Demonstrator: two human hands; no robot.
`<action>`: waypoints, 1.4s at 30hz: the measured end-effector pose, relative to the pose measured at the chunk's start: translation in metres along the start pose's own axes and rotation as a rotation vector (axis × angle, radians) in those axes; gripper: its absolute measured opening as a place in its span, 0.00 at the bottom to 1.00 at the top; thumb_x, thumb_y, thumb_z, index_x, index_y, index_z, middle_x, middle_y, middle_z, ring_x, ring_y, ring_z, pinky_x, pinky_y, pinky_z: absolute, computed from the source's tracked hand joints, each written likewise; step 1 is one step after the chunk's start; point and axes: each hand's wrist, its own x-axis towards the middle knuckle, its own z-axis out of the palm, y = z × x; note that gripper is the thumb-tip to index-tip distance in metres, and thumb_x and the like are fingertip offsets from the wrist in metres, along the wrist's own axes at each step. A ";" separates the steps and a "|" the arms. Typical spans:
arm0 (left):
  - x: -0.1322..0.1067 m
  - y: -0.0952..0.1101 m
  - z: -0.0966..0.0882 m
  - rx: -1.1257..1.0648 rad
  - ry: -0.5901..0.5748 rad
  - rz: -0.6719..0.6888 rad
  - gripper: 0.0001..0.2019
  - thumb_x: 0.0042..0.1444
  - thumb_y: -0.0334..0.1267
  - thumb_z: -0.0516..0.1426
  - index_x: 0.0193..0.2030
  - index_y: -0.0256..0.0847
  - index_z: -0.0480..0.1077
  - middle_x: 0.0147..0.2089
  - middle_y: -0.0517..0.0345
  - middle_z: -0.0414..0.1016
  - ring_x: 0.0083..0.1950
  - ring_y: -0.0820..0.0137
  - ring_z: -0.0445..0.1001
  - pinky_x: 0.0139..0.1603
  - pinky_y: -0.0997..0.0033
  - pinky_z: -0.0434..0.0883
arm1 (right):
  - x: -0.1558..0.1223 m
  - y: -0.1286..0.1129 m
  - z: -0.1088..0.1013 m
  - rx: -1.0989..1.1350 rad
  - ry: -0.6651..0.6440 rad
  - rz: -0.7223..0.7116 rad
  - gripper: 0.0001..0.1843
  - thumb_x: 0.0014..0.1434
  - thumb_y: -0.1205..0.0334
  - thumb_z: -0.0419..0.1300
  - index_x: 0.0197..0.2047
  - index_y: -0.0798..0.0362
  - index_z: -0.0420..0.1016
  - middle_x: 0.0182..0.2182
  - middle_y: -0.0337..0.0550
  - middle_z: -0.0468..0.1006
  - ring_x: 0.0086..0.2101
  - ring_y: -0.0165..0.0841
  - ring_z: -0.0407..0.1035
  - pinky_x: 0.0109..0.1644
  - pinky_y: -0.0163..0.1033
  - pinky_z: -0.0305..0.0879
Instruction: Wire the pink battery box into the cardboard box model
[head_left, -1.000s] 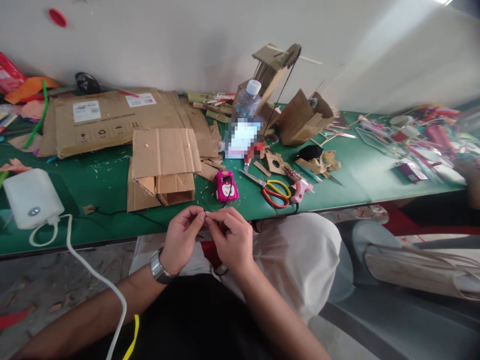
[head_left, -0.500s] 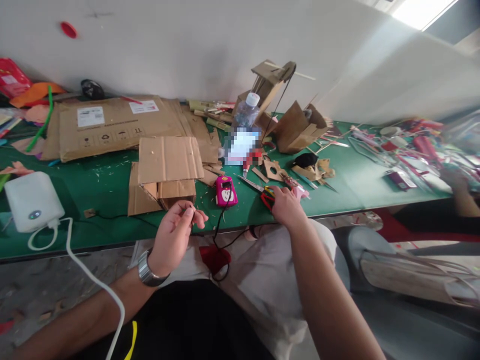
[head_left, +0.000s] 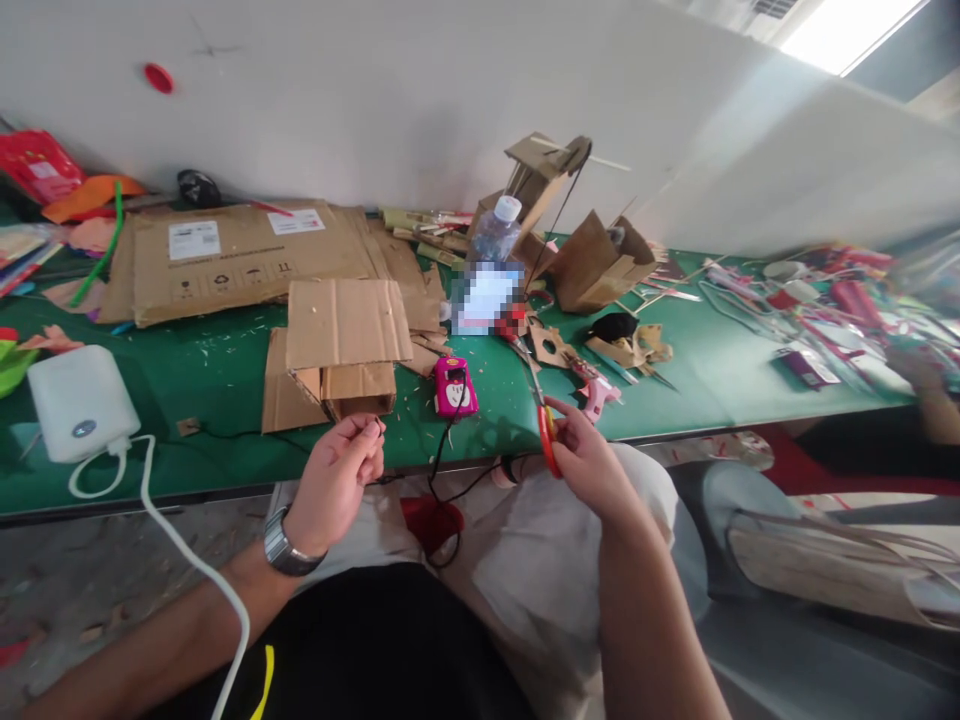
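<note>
My right hand grips a pair of scissors by the red and yellow handles, just over the table's front edge. The blades point away from me. My left hand is closed in a pinch; a tiny dark bit shows at its fingertips, too small to name. Just beyond it stands a small cardboard box construction with an overhanging flat top. Between my hands lies a magenta socket block with a black cord. A pink glue gun lies beyond my right hand.
A flattened carton lies at the back left. A white device with a white cable stands at left. Behind are a plastic bottle, a blurred-out screen and an open cardboard box. Another person's hand is at far right.
My right hand has lifted the scissors off the table and drawn them towards me, turning the blades more straight ahead. My left hand's fingers have curled in more tightly.
</note>
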 end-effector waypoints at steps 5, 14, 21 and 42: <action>-0.002 -0.002 -0.003 0.015 -0.030 0.040 0.16 0.57 0.48 0.72 0.41 0.40 0.76 0.37 0.59 0.73 0.35 0.75 0.71 0.33 0.76 0.68 | -0.067 -0.009 0.027 0.869 -0.141 -0.046 0.25 0.63 0.49 0.69 0.62 0.43 0.75 0.39 0.41 0.78 0.26 0.27 0.67 0.27 0.32 0.65; -0.001 0.009 0.019 -0.086 -0.052 0.077 0.15 0.55 0.46 0.73 0.38 0.39 0.76 0.35 0.61 0.71 0.33 0.76 0.71 0.36 0.75 0.71 | -0.101 -0.052 0.083 1.065 -0.470 0.083 0.31 0.58 0.46 0.77 0.62 0.44 0.82 0.49 0.50 0.85 0.35 0.30 0.76 0.39 0.34 0.72; -0.003 0.015 0.013 -0.054 -0.041 0.067 0.15 0.56 0.46 0.72 0.38 0.40 0.75 0.35 0.62 0.70 0.27 0.80 0.67 0.23 0.82 0.62 | -0.118 -0.045 0.098 1.058 -0.494 0.085 0.46 0.54 0.32 0.73 0.71 0.41 0.74 0.38 0.44 0.79 0.27 0.29 0.65 0.29 0.34 0.62; -0.010 0.007 -0.002 0.708 -0.033 0.488 0.09 0.68 0.43 0.63 0.44 0.40 0.80 0.34 0.56 0.79 0.31 0.74 0.74 0.30 0.77 0.71 | -0.117 -0.059 0.097 0.194 -0.104 -0.347 0.36 0.68 0.69 0.62 0.77 0.41 0.66 0.46 0.43 0.81 0.38 0.29 0.76 0.44 0.31 0.75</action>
